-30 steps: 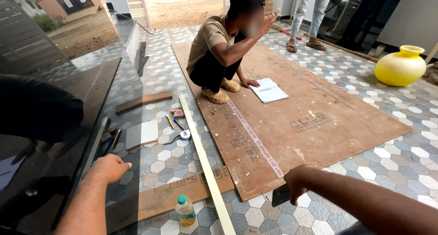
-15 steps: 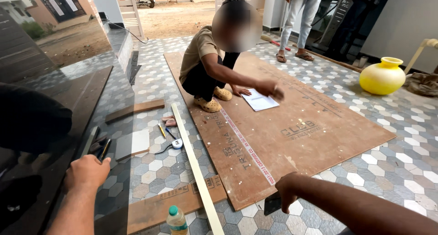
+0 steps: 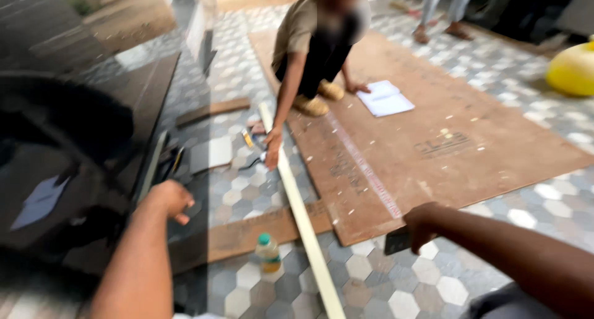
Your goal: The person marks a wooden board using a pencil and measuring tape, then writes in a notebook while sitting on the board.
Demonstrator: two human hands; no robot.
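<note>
Left hand [image 3: 168, 199]: loosely curled, rested on dark glossy panel's [image 3: 74, 189] edge | right hand [image 3: 421, 227]: pinched small dark flat object [image 3: 396, 240] at brown plywood sheet's [image 3: 433, 139] near corner | I judged steady bracing best.

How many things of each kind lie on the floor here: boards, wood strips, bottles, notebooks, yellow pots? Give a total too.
Plywood board: 1
Wood strips, one long and pale, two brown: 3
Bottle: 1
Notebook: 1
Yellow pot: 1
Total: 7
The small tools near the other person's hand are too blurred to count.
</note>
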